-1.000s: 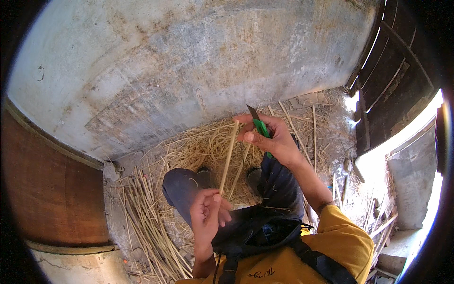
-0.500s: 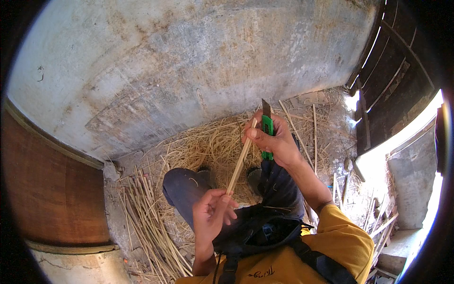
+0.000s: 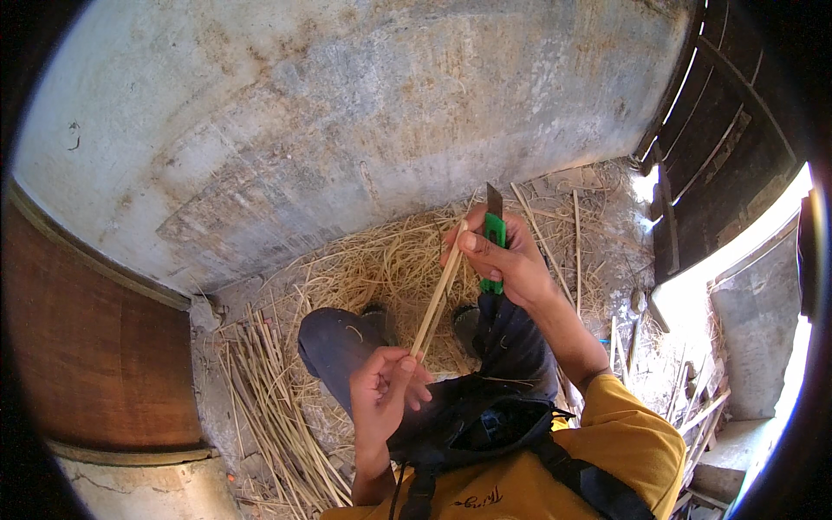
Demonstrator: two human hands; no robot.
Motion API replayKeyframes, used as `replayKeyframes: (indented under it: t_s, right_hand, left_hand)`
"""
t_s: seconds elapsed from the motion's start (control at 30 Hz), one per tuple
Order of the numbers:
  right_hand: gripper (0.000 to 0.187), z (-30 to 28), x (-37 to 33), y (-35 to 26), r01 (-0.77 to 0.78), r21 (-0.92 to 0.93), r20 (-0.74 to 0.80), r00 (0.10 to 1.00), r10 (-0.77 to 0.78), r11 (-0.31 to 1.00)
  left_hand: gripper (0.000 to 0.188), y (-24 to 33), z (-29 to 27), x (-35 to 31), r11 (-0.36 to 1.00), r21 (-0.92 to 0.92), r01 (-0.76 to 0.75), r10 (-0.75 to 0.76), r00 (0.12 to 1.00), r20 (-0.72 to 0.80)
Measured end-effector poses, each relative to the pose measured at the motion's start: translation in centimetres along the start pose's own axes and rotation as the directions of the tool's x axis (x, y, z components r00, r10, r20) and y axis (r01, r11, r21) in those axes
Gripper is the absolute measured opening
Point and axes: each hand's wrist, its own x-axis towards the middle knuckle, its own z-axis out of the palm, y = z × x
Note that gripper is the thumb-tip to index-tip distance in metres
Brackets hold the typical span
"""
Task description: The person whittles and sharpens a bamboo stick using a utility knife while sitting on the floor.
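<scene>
A pale strip of split bamboo or wood (image 3: 438, 297) slants up to the right between my two hands, above my knees. My left hand (image 3: 387, 387) pinches its lower end between thumb and fingers. At the upper end, my right hand (image 3: 503, 258) has thumb and forefinger on the strip. That same hand also grips a green utility knife (image 3: 494, 232), its dark blade extended and pointing up, away from me. The blade is apart from the strip. Some of the right fingers are hidden behind the knife and the strip.
Curly shavings (image 3: 381, 264) cover the floor around my feet. A bundle of long thin strips (image 3: 276, 407) lies to the left. A stained wall (image 3: 373, 104) rises ahead, with a brown wooden panel (image 3: 100, 338) at left. An open black bag (image 3: 485, 429) rests at my waist.
My left hand and the strip's lower end have shifted slightly left. The knife has moved a little to the right, while both hands keep their holds.
</scene>
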Motion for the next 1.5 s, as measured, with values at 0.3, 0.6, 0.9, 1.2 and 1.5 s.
replayKeyframes:
  t_s: [0.3,0.6,0.9,1.2,1.5]
  right_hand:
    - [0.016,0.9,-0.6,-0.4,0.089,-0.059,-0.04,0.995,-0.092,0.994]
    - [0.028,1.3,-1.1,-0.9,0.082,-0.158,-0.029,0.996,-0.088,0.984]
    - [0.028,0.2,-1.5,-0.5,0.066,-0.193,-0.026,0.997,-0.073,0.979]
    - [0.027,-1.1,-0.6,-1.8,0.133,-0.074,-0.193,0.97,-0.145,0.988]
    - [0.036,-0.5,-1.1,-1.0,0.331,-0.562,-0.187,0.842,-0.506,0.758]
  left_hand:
    - [0.024,1.9,1.9,1.6,0.96,0.209,-0.186,0.21,0.972,-0.104]
    - [0.019,2.6,2.2,2.2,0.958,0.205,-0.2,0.227,0.967,-0.117]
    - [0.02,2.3,2.5,2.4,0.917,0.327,-0.231,0.279,0.954,-0.109]
    - [0.02,2.2,0.5,1.3,0.961,0.267,-0.068,0.078,0.997,-0.028]
    - [0.015,1.7,0.7,1.8,0.947,0.297,-0.127,0.169,0.978,-0.122]
